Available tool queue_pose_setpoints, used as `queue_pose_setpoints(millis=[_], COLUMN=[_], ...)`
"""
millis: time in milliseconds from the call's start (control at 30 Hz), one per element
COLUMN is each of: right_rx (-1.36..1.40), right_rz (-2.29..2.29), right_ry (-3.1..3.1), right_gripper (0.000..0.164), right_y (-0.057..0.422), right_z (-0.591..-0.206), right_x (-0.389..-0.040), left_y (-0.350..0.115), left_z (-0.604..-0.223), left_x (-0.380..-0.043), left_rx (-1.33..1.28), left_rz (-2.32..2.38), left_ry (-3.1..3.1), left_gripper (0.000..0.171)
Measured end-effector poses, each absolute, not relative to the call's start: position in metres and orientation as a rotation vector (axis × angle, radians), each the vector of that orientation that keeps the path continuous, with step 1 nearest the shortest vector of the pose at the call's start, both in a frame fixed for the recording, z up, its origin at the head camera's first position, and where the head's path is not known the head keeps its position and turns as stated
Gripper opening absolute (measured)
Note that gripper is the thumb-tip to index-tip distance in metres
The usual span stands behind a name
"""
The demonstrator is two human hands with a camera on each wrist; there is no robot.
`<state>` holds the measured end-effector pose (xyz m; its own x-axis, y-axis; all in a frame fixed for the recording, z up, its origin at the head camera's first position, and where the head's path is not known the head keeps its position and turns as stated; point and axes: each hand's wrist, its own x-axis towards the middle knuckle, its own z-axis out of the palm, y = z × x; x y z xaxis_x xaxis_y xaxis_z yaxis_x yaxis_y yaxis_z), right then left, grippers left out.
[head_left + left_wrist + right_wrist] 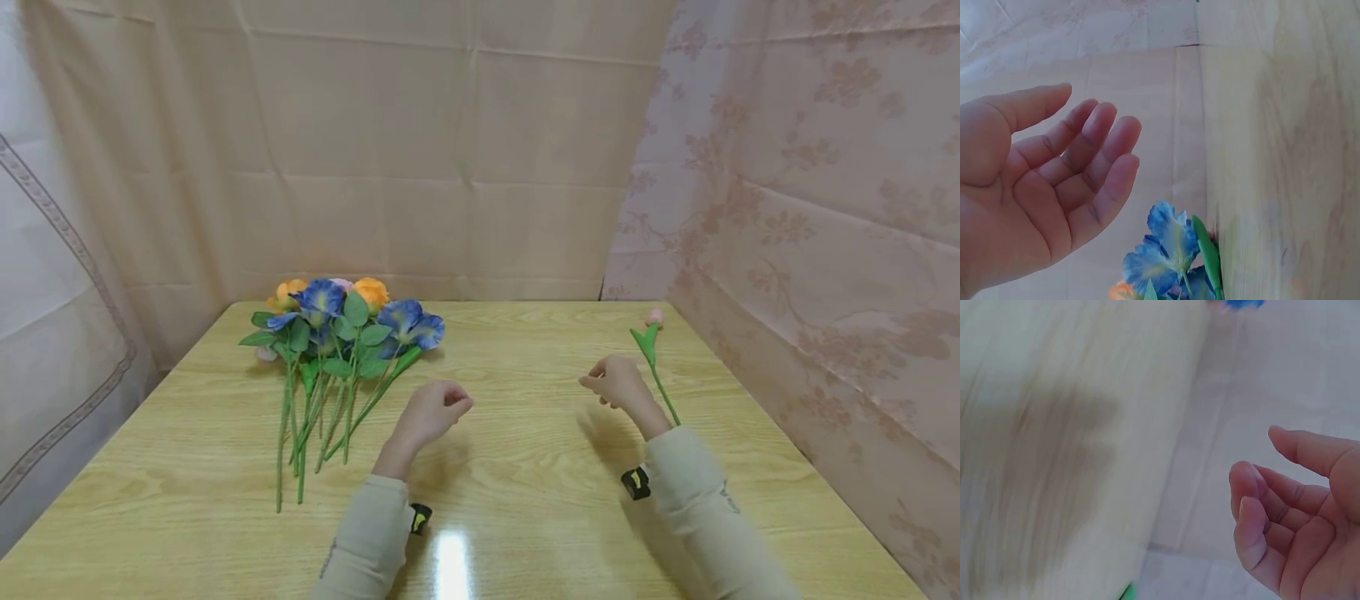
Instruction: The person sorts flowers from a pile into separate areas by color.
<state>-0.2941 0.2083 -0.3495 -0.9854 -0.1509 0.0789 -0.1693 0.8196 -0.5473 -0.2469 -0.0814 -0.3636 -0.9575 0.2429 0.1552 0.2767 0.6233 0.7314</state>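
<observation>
Lone pink tulip (649,343) lies on the worktop (525,467) just right of the right hand (621,386), the nearer one, bloom pointing away. Bunch of flowers (339,367)'s left of the left hand (431,412). Both hands are empty, fingers loosely curled.

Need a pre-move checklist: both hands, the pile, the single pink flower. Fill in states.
1. Left hand free: ok, holds nothing.
2. Right hand free: ok, holds nothing.
3. Flower pile resting on the table: ok.
4. Pile's stems uncrossed: not ok, several cross.
5. Pink flower apart from the pile: ok.
6. Its lower stem end exposed: cannot tell, it meets the right sleeve in the head view.
</observation>
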Motion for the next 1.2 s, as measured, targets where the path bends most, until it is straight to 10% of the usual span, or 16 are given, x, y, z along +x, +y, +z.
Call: queue_pose_setpoints(millis=[1200], right_rx=[0.559], right_rz=[0.972], right_ry=[-2.934], right_gripper=[0.022], right_y=[0.157], right_z=[-0.344], right_x=[-0.265], left_y=[-0.189], left_z=[-0.382], left_x=[-0.26], left_rx=[0.528], left_rz=[-0.823], left_ry=[-2.898], left_gripper=[0.037])
